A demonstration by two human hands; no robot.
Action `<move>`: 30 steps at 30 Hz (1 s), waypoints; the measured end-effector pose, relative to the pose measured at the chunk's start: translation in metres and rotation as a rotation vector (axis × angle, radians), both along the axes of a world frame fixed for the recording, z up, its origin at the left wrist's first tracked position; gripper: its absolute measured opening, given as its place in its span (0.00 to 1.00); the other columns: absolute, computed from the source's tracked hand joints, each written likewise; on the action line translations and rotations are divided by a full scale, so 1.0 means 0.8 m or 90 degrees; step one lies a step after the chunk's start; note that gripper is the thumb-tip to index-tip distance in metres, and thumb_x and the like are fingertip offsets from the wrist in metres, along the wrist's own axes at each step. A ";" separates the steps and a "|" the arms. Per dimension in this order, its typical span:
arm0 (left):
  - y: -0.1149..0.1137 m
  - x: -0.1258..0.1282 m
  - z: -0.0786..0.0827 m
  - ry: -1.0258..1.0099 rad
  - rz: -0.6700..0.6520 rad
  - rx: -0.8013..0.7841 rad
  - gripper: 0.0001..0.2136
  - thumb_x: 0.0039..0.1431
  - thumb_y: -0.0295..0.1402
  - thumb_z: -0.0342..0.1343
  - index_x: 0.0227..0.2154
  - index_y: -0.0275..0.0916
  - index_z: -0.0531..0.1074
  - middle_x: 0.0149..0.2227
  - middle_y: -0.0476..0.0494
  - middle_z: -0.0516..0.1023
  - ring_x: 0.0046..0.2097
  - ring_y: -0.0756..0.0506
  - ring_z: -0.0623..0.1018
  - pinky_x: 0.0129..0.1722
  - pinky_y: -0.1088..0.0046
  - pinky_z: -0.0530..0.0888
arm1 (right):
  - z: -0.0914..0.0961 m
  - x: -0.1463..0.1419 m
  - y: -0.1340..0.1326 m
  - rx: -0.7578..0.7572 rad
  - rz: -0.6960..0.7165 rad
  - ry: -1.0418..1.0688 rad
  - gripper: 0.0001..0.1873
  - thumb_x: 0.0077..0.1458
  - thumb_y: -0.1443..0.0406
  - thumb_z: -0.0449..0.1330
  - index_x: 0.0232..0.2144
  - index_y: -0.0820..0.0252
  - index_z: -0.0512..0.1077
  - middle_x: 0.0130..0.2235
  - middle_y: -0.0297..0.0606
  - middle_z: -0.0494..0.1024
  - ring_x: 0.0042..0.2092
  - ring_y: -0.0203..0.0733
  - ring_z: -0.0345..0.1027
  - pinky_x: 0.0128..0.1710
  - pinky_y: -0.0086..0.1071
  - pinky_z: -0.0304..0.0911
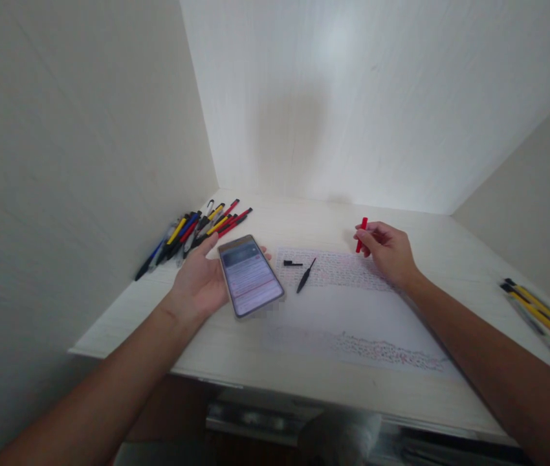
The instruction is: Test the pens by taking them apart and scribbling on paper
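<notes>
A smartphone (250, 275) with a lit screen of text rests in my left hand (202, 275), its fingers behind the phone. Between the fingertips of my right hand (389, 249) is a red pen barrel (362, 235), held nearly upright above the top edge of a paper sheet (304, 320). Handwritten lines cover the top and the lower right of that sheet. On it, between my hands, lie a black pen section with a thin red-tipped refill (306, 277) sticking out and a small black clip piece (292, 263).
A heap of pens (197, 226) in red, yellow, blue, black and clear lies against the left wall. Several yellow and clear pens (541, 314) lie by the right edge. White panels (323, 129) enclose the desk (236, 346) at the back and both sides.
</notes>
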State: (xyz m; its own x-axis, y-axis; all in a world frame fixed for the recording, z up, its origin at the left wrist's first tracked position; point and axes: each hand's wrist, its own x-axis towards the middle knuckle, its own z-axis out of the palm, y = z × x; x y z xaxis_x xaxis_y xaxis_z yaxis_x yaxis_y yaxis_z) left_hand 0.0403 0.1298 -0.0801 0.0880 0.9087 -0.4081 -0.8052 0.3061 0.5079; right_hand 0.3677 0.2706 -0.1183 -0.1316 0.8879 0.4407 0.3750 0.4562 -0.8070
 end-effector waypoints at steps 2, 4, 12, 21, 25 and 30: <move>-0.001 -0.003 -0.002 -0.009 -0.015 0.018 0.26 0.70 0.46 0.39 0.53 0.27 0.70 0.39 0.28 0.81 0.45 0.33 0.82 0.46 0.51 0.78 | 0.000 0.000 0.000 -0.003 -0.005 -0.002 0.12 0.57 0.57 0.64 0.35 0.60 0.77 0.27 0.35 0.75 0.24 0.34 0.63 0.24 0.33 0.60; -0.004 -0.001 -0.002 -0.013 -0.045 0.041 0.25 0.69 0.44 0.40 0.54 0.29 0.70 0.40 0.29 0.81 0.45 0.33 0.82 0.47 0.50 0.78 | -0.001 0.001 0.000 -0.007 -0.005 -0.002 0.12 0.57 0.56 0.64 0.36 0.59 0.77 0.26 0.35 0.75 0.24 0.35 0.63 0.24 0.33 0.60; 0.001 0.009 -0.019 0.022 -0.160 0.086 0.17 0.65 0.34 0.48 0.50 0.30 0.74 0.45 0.31 0.81 0.45 0.35 0.82 0.46 0.54 0.78 | -0.004 0.003 0.003 -0.009 0.004 -0.009 0.11 0.58 0.57 0.63 0.36 0.59 0.76 0.28 0.36 0.76 0.24 0.35 0.64 0.25 0.34 0.60; -0.002 0.003 -0.008 0.085 -0.141 0.040 0.20 0.66 0.38 0.47 0.51 0.29 0.72 0.42 0.29 0.81 0.41 0.36 0.83 0.44 0.56 0.80 | -0.012 0.004 0.009 0.003 0.026 -0.011 0.12 0.57 0.58 0.63 0.37 0.60 0.76 0.29 0.37 0.77 0.26 0.35 0.65 0.25 0.33 0.61; 0.004 -0.005 0.001 0.264 -0.120 0.012 0.16 0.64 0.36 0.49 0.47 0.33 0.74 0.32 0.35 0.81 0.29 0.39 0.81 0.32 0.59 0.81 | -0.012 0.001 0.010 0.017 0.024 -0.009 0.12 0.57 0.57 0.63 0.37 0.60 0.77 0.31 0.38 0.78 0.28 0.36 0.66 0.26 0.34 0.63; 0.011 -0.015 0.015 0.422 -0.123 -0.060 0.05 0.58 0.31 0.57 0.34 0.37 0.76 0.25 0.42 0.79 0.22 0.42 0.77 0.23 0.66 0.78 | -0.006 -0.003 0.006 0.020 0.039 -0.002 0.12 0.57 0.56 0.62 0.36 0.59 0.76 0.28 0.37 0.76 0.28 0.38 0.67 0.27 0.35 0.64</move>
State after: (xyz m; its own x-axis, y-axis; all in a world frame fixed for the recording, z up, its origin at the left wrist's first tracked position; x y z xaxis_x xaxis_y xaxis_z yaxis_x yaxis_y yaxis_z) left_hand 0.0284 0.1383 -0.0683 -0.0499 0.8599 -0.5080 -0.2608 0.4798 0.8377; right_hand 0.3653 0.2753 -0.1233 -0.1875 0.8638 0.4677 0.3483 0.5036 -0.7906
